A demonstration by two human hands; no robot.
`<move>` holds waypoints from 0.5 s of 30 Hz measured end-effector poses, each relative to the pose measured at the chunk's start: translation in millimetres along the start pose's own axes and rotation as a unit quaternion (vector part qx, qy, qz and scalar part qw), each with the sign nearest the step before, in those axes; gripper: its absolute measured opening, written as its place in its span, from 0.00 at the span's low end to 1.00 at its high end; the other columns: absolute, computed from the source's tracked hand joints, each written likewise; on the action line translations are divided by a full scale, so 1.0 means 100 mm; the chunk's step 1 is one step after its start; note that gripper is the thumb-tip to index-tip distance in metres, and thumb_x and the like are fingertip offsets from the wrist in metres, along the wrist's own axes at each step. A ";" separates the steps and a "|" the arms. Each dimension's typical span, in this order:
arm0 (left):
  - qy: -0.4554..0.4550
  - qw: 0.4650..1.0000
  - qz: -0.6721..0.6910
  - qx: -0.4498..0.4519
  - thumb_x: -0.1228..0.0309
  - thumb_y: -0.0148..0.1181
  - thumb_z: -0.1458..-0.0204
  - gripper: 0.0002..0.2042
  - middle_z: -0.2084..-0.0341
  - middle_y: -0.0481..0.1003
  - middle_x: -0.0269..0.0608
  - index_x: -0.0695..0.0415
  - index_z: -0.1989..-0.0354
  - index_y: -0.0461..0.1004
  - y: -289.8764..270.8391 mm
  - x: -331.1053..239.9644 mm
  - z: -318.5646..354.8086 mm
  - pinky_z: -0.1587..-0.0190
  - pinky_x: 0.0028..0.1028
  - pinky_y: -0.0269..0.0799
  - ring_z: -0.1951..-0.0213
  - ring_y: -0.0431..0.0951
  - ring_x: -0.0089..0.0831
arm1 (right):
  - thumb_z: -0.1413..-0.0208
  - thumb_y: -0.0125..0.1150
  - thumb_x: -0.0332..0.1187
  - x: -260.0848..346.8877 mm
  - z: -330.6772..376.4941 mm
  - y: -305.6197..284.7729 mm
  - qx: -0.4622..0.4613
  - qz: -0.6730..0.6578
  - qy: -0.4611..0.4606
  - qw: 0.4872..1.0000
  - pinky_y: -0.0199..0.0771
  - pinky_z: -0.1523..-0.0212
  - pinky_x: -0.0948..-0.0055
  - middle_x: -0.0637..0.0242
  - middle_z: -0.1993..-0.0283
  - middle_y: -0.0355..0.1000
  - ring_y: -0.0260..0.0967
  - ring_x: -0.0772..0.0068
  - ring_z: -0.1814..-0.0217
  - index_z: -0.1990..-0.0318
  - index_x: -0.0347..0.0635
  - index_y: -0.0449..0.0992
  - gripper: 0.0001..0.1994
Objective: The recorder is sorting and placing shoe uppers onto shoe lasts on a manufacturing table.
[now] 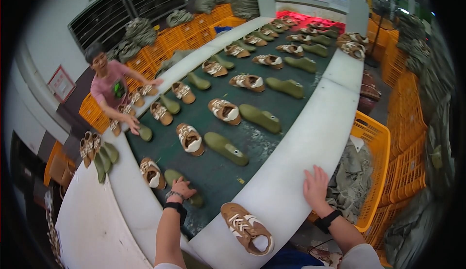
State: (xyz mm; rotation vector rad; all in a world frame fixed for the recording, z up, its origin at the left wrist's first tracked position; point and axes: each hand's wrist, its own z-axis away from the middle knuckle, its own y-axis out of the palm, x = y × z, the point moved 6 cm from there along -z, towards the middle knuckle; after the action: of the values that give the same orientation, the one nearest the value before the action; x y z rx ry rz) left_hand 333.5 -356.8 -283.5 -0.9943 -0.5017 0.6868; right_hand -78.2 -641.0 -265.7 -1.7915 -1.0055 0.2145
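At the near end of the green conveyor belt (194,223), my left hand (182,190) is closed over a green shoe last (172,176), whose two ends show on either side of it. A brown sneaker (151,173) with white stripes stands just left of that last. My right hand (316,187) rests on the white ledge (296,157) along the belt's right side, fingers spread, holding nothing. Between my arms, another brown-and-white sneaker (246,228) lies on the ledge, with its opening toward me.
Rows of brown sneakers (190,139) and green lasts (226,148) fill the belt back to a red-lit opening (310,21). A co-worker in pink (109,82) touches a last across the belt. An orange crate (383,138) with grey cloth (352,177) stands at right.
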 end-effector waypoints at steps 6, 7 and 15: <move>0.002 1.000 0.010 -0.010 0.45 0.56 0.58 0.36 0.43 0.63 0.50 0.55 0.43 0.65 0.10 0.09 0.26 0.35 0.40 0.41 0.36 0.51 0.43 | 0.54 0.56 0.32 0.00 0.05 -0.09 -0.026 -0.014 0.020 0.999 0.50 0.40 0.49 0.52 0.44 0.61 0.54 0.48 0.40 0.55 0.47 0.74 0.16; 0.010 0.998 0.033 -0.061 0.47 0.57 0.58 0.35 0.43 0.62 0.51 0.56 0.43 0.64 -0.02 -0.04 0.40 0.36 0.41 0.44 0.36 0.52 0.45 | 0.54 0.56 0.32 -0.05 0.07 -0.09 -0.036 -0.009 0.029 0.999 0.50 0.40 0.49 0.52 0.44 0.61 0.54 0.48 0.40 0.55 0.47 0.74 0.16; 0.284 0.853 0.354 -0.259 0.74 0.57 0.53 0.23 0.50 0.69 0.48 0.62 0.46 0.64 -1.67 -1.19 2.68 0.42 0.34 0.58 0.46 0.67 0.43 | 0.51 0.54 0.34 -0.01 0.09 -0.02 -0.031 -0.008 0.026 0.999 0.50 0.40 0.49 0.52 0.44 0.61 0.54 0.48 0.40 0.53 0.48 0.73 0.16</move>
State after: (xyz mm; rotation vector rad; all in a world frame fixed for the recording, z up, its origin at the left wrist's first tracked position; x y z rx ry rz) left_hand 121.8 -347.4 -20.4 -1.8608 0.2583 0.8695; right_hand -85.2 -635.6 -268.8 -1.8358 -0.9996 0.1271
